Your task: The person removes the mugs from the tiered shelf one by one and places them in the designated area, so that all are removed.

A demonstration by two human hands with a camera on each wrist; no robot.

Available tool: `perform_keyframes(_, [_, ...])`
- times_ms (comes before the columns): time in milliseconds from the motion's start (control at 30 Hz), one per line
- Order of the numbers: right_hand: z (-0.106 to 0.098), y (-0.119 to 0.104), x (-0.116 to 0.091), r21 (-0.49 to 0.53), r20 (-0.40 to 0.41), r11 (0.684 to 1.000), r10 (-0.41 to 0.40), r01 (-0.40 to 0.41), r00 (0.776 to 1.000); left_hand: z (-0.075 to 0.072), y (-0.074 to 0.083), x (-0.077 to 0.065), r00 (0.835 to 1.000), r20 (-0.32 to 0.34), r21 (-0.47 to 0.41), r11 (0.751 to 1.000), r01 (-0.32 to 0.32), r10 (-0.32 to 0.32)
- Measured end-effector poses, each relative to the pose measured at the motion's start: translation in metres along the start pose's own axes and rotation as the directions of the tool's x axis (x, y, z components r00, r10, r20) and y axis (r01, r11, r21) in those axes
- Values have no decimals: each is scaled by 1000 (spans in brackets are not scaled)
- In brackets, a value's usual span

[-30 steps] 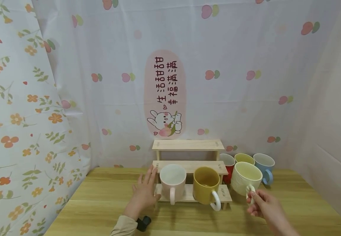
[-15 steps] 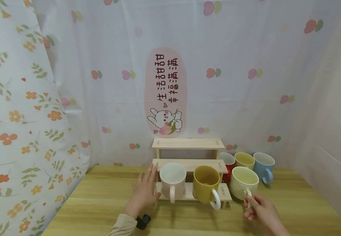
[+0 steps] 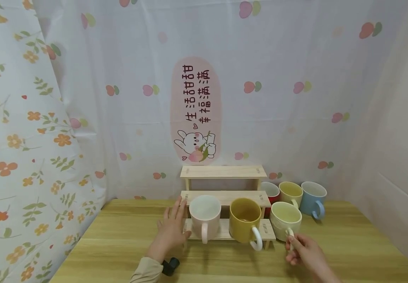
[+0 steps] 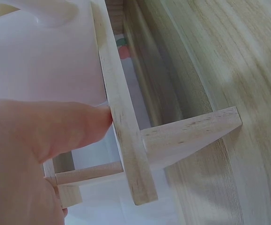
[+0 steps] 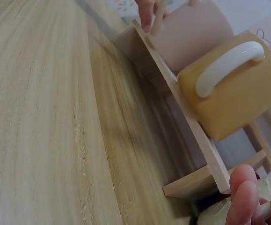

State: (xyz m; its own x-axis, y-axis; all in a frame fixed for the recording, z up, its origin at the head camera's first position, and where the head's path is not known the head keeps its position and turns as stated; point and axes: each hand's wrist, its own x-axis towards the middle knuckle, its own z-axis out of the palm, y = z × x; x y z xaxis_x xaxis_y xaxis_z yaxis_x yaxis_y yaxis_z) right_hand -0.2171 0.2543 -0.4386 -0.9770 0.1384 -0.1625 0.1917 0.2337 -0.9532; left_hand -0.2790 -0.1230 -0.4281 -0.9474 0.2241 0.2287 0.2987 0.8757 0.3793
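Note:
My right hand (image 3: 304, 251) pinches the handle of a cream mug (image 3: 284, 226) beside the right end of a three-tier wooden rack (image 3: 225, 171). In the right wrist view only a sliver of that mug shows behind the fingers (image 5: 244, 194). My left hand (image 3: 170, 230) lies at the rack's left end, fingers extended, its thumb (image 4: 79, 126) touching the front edge of the lowest shelf (image 4: 126, 112). On this shelf stand a pale pink mug (image 3: 205, 216) and a mustard mug (image 3: 244, 220) with a white handle, their handles facing the front.
Behind the cream mug, a red mug with a white inside (image 3: 271, 190), a yellow mug (image 3: 290, 192) and a blue mug (image 3: 311, 198) stand on the wooden table (image 3: 119, 251). A small black object (image 3: 170, 266) is by the left wrist. Patterned cloth (image 3: 271, 129) hangs behind.
My right hand has lowered the cream mug and shifted it left, closer to the rack. The left hand has stayed against the rack.

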Motion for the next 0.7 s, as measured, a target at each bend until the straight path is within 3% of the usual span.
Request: perform_keyframes(700, [20, 1, 19, 40, -46, 999, -13, 15, 999, -1, 0, 0, 1000, -3, -17, 1000, 2, -2])
